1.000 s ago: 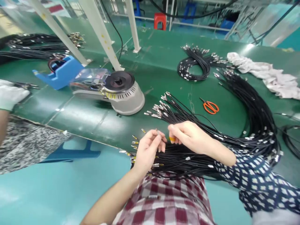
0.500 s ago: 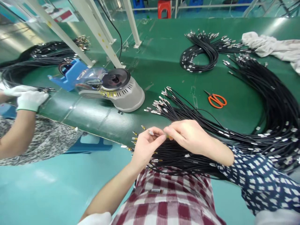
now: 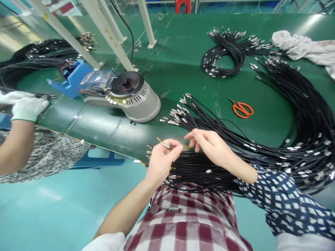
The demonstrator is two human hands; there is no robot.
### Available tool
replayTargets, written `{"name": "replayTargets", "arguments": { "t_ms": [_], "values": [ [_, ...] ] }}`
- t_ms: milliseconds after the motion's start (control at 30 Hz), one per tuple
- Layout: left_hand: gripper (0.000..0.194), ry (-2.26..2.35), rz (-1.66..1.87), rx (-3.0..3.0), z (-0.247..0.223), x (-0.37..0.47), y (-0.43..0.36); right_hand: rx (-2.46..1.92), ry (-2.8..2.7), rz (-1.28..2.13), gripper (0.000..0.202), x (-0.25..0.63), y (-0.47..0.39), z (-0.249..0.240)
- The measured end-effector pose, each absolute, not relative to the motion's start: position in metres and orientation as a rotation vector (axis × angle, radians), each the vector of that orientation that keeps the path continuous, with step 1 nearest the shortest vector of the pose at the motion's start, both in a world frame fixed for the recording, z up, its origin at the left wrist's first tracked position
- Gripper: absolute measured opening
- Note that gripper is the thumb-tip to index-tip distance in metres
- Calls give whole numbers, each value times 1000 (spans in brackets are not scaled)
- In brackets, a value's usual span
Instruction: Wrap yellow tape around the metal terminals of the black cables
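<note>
My left hand (image 3: 162,160) pinches a thin black cable near its end, and the silver connector (image 3: 165,145) sticks out past the fingers. A small yellowish strip (image 3: 186,147) shows between my two hands, by the left fingertips. Just right of it, my right hand (image 3: 206,144) has its fingers apart and curved, with nothing visibly held. Under both hands lies a thick bundle of black cables (image 3: 199,174), its metal-tipped ends pointing left, some with yellow on them. A second cable bundle (image 3: 209,130) with silver tips lies just behind on the bench.
A grey tape dispenser (image 3: 142,104) stands left of the cables, beside a blue tape holder (image 3: 78,78). Orange-handled scissors (image 3: 242,109) lie on the green bench (image 3: 178,73). Farther off are a coiled bundle (image 3: 222,66) and white cloth (image 3: 300,47). A co-worker's gloved hands (image 3: 28,108) are at left.
My right hand has drawn away from my left fingertips and its fingers have opened. My left hand keeps its pinch on the cable. The view has shifted slightly.
</note>
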State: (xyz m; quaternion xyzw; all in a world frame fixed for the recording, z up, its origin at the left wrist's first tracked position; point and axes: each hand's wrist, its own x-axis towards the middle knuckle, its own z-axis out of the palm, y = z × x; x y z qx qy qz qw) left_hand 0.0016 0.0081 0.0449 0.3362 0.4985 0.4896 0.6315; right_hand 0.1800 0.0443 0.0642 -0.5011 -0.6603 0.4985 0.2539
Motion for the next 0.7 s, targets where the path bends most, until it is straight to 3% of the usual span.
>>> {"name": "replayTargets", "arguments": {
  "t_ms": [300,700],
  "values": [
    [19,1054,1183,731,41,1,8,-1280,-1602,1316,17,170,32,56],
    [19,981,1134,724,41,-4,3,-1159,-1461,1662,17,170,49,70]
  ]
}}
